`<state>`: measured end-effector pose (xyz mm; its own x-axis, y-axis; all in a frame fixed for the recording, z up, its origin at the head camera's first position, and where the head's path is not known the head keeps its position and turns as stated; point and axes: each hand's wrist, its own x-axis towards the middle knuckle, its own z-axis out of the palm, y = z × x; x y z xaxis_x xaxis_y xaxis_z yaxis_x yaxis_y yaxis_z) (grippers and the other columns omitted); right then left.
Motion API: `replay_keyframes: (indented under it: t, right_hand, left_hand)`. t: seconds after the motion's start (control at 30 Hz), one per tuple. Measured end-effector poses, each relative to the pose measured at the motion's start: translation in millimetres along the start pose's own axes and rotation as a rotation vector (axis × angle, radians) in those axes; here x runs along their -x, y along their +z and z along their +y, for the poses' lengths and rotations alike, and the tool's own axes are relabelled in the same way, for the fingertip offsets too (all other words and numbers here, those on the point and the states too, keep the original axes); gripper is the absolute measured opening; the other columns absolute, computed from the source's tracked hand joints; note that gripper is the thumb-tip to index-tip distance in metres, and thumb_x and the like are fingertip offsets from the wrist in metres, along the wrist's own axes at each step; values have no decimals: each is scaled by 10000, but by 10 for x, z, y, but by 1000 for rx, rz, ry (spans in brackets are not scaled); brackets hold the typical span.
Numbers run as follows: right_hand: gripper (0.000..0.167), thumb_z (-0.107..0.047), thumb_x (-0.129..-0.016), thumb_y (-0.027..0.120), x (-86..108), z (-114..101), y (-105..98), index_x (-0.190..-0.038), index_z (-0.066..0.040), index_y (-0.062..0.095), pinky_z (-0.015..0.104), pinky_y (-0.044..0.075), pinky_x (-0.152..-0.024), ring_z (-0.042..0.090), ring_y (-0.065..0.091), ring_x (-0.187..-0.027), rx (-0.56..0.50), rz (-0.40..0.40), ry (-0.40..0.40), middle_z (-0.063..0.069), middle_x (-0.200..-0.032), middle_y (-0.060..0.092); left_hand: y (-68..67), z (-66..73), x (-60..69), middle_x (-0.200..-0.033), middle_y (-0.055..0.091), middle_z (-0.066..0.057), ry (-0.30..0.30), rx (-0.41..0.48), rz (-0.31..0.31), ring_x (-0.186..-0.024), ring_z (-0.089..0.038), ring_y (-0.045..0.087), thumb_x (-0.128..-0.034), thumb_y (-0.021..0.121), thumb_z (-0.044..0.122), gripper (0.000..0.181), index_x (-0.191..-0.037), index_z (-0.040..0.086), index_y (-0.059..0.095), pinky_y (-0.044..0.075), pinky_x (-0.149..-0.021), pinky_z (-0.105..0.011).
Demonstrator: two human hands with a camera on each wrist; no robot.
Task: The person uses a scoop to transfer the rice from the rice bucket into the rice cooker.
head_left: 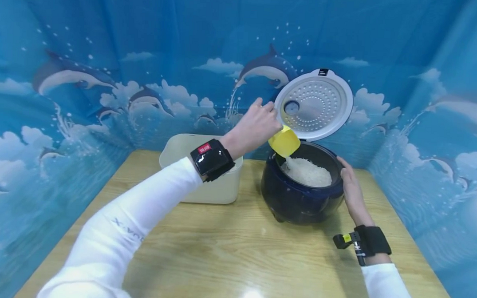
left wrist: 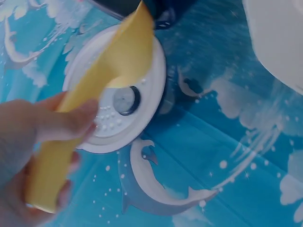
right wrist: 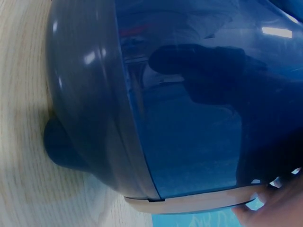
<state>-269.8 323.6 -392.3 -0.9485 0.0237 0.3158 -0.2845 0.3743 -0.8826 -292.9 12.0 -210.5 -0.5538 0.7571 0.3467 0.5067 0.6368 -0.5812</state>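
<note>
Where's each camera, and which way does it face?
Head: worn on the head, facing forward and down at the glossy dark-blue rice cooker; left hand, right hand, white sleeves show.
Left wrist: worn there, facing the long-handled yellow scoop and round silver lid; left hand shows.
Right wrist: worn there, facing the rice cooker's side; right hand partly shows.
Shared by head and left wrist: scoop and lid.

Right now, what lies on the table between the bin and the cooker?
Between the bin and the cooker, the head view shows only bare tabletop.
</note>
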Motion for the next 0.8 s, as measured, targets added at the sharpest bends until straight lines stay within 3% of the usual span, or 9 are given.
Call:
replay_keyframes:
  t: [0.1, 0.23, 0.37, 0.53, 0.67, 0.8]
  right_hand:
    - [555, -323, -1129, 213, -1, -4, 5, -1617, -59, 186, 574, 30, -1209, 398, 45, -1535, 2, 1, 1, 189, -1681, 104]
    - [560, -324, -1128, 214, -8, 7, 2, -1617, -54, 178, 589, 28, -1204, 410, 37, -1534, -1, 0, 12, 192, -1681, 96]
    - [566, -326, -1125, 222, -20, 22, -1, -1616, -48, 173, 603, 27, -1199, 419, 34, -1532, -3, -2, 14, 198, -1680, 94]
    - [572, -337, -1124, 215, -10, 6, 2, -1620, -57, 162, 627, 25, -1190, 428, 23, -1532, 7, -12, 18, 205, -1680, 82]
    - [568, -330, -1126, 205, -12, 18, -8, -1621, -56, 152, 634, 14, -1187, 435, 9, -1530, 10, -16, 29, 207, -1681, 68]
    - [567, -335, -1127, 206, -8, 11, -7, -1622, -62, 160, 624, 20, -1191, 429, 21, -1532, 17, -10, 24, 200, -1681, 81]
  left_hand:
    - [40, 12, 50, -1249, 698, -91, 57, -60, 75, -1078, -237, 591, -1039, 583, 131, 313, -1303, 240, 710, 448, -873, -358]
    - [110, 13, 123, -1314, 668, -86, 62, -5, 138, -1114, -246, 588, -1034, 589, 143, 369, -1355, 308, 664, 446, -849, -355]
    - [182, 5, 170, -1188, 710, -59, -37, 179, 107, -1000, -229, 584, -1015, 637, 197, 366, -1360, 317, 659, 410, -755, -312]
    - [307, -26, 253, -1088, 729, -30, -153, 399, 75, -895, -204, 616, -958, 721, 322, 389, -1342, 287, 674, 474, -661, -267]
    - [393, -77, 393, -1166, 731, -18, -224, 544, 71, -882, -197, 659, -936, 749, 332, 421, -1343, 257, 670, 486, -590, -289]
    - [464, -151, 586, -1094, 731, -9, -328, 704, 54, -757, -190, 597, -933, 748, 352, 403, -1318, 254, 681, 426, -591, -299]
